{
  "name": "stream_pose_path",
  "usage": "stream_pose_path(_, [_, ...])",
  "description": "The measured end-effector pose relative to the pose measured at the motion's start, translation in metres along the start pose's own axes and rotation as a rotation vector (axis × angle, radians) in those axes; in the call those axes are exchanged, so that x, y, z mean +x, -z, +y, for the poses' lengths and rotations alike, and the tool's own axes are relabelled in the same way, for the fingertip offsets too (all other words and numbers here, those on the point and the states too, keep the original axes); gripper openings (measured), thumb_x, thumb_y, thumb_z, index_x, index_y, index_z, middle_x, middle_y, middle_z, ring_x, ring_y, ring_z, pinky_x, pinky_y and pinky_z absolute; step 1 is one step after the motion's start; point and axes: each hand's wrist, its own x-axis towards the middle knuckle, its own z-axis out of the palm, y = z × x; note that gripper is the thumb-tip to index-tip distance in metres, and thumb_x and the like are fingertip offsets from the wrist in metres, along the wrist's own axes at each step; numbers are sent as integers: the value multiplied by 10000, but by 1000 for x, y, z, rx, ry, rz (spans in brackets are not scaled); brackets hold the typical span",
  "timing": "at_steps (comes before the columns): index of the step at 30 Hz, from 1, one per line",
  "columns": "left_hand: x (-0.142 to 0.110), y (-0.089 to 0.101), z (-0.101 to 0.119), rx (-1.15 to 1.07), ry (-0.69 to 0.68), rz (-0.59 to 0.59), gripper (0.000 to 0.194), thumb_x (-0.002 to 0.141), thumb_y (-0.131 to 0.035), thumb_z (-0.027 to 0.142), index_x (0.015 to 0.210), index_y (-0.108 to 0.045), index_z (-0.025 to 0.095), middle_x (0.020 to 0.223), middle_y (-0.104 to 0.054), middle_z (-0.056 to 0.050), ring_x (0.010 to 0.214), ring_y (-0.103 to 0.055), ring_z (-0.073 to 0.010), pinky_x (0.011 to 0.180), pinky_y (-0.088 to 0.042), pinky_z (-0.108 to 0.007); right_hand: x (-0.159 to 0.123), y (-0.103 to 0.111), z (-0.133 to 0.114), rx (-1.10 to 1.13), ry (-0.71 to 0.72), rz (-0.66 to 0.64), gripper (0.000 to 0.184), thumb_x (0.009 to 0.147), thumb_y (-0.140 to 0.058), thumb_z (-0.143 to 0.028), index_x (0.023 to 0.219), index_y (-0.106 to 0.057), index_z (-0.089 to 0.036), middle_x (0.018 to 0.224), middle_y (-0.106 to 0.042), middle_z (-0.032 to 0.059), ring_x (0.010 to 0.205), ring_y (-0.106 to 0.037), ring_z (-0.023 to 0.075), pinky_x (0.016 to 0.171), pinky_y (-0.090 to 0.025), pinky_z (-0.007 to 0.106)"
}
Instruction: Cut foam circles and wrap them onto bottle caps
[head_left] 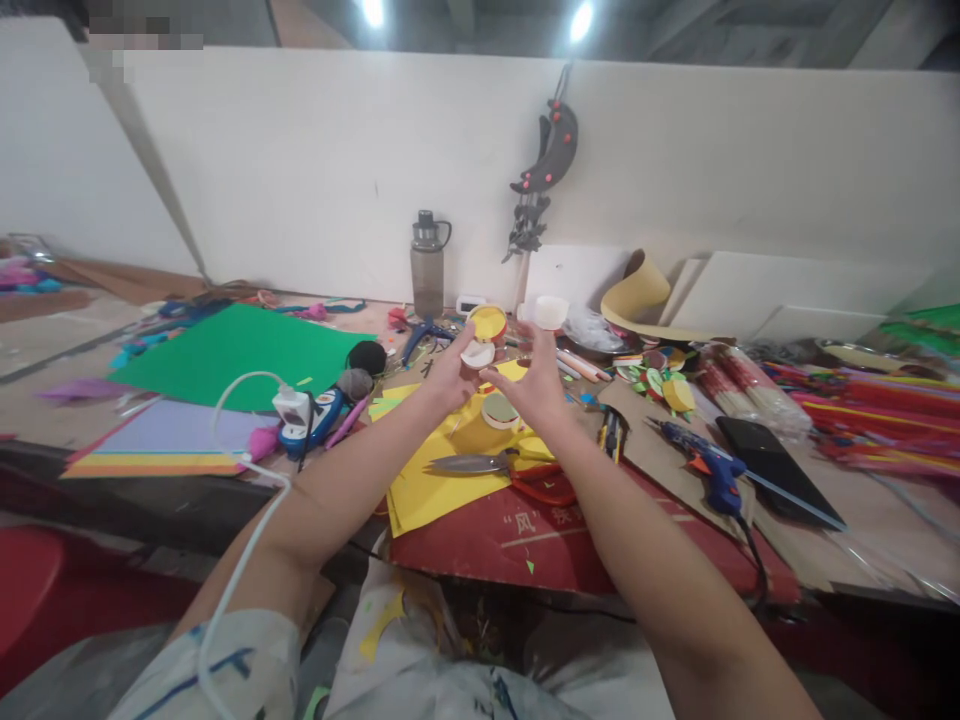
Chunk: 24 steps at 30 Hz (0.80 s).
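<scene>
My left hand (450, 378) is closed around a small white round piece (478, 353), seemingly cup-shaped. A round piece with a yellow face (489, 322) sits right above it, close to my fingertips; I cannot tell whether the two are joined. To its right, my right hand (534, 385) has its thumb and fingers spread apart, with nothing between them. Below both hands stands a yellow-wrapped cup (487, 425) on yellow paper sheets (431, 500). Scissors (476, 463) with red handles lie in front of that cup.
A blue hot glue gun (709, 465) and a black phone (780, 470) lie to the right. Green paper (247, 360) and a blue power strip (311, 425) are on the left. A water bottle (428, 270) stands at the back near a white bowl (551, 312).
</scene>
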Motion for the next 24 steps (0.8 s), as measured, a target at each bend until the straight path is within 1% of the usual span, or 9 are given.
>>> stream_pose_path(2, [-2,-3,-5,-13,-8,16,462,895,-733,604,975,-724,150,867,-785,-72,703,-729,-144,532,-502,-223,-4,-8,-2,-102,4,21,753,757,-851,-369,1395,-490,-194,1356,-564,193,1257,-551,361,1073,-481,577])
stream_pose_path(4, [-4,-6,-11,-22,-39,10,503,863,-757,629,1004,-712,148,884,-785,-79,740,-744,-150,560,-514,-223,-8,-14,-4,-191,18,37,686,721,-875,-328,1304,-546,-177,1306,-583,191,1269,-522,376,1106,-430,595])
stream_pose_path(6, [-6,-7,-18,-35,-78,-9,514,836,-785,629,1017,-698,155,912,-787,-77,802,-761,-163,616,-537,-234,-9,-17,-5,-260,14,50,605,714,-871,-294,1239,-591,-180,1295,-582,187,1259,-512,382,1088,-426,590])
stream_pose_path(9, [-8,-6,-25,-55,-117,-35,450,828,-818,567,1003,-681,176,954,-793,-61,892,-768,-191,704,-563,-275,-9,-16,-5,-327,-22,49,472,743,-826,-258,1178,-647,-210,1294,-584,172,1222,-522,382,1047,-430,580])
stream_pose_path(11, [-8,-5,-27,-60,-145,-48,410,823,-838,522,1000,-680,188,939,-790,-40,882,-759,-186,726,-567,-287,-8,-13,-5,-342,-41,13,431,758,-795,-246,1170,-667,-222,1285,-600,163,1202,-530,382,1035,-427,578])
stream_pose_path(13, [-6,-4,-27,-67,-180,-51,391,814,-853,493,990,-681,189,894,-777,-15,810,-737,-154,721,-563,-276,-8,-12,-6,-347,-54,-22,421,763,-777,-254,1169,-672,-218,1268,-623,160,1198,-529,390,1034,-421,582])
stream_pose_path(17, [1,-5,-19,-98,-237,29,364,825,-847,470,893,-662,164,752,-721,14,639,-651,-93,655,-524,-235,-7,-12,-6,-309,-43,-27,402,766,-773,-278,1146,-667,-206,1243,-652,160,1197,-533,389,1045,-420,566])
stream_pose_path(21, [6,-3,-6,-100,-252,134,344,874,-795,478,869,-656,164,712,-701,14,653,-659,-100,667,-528,-234,-3,-11,1,-150,-16,-43,421,746,-811,-294,1115,-627,-210,1181,-676,135,1110,-589,330,1021,-465,498])
stream_pose_path(24, [7,2,1,-69,-289,222,328,862,-812,465,901,-658,179,770,-723,17,706,-692,-92,680,-535,-215,2,-6,7,-51,-83,0,449,723,-835,-325,1086,-592,-220,1145,-677,108,1053,-611,293,980,-497,463])
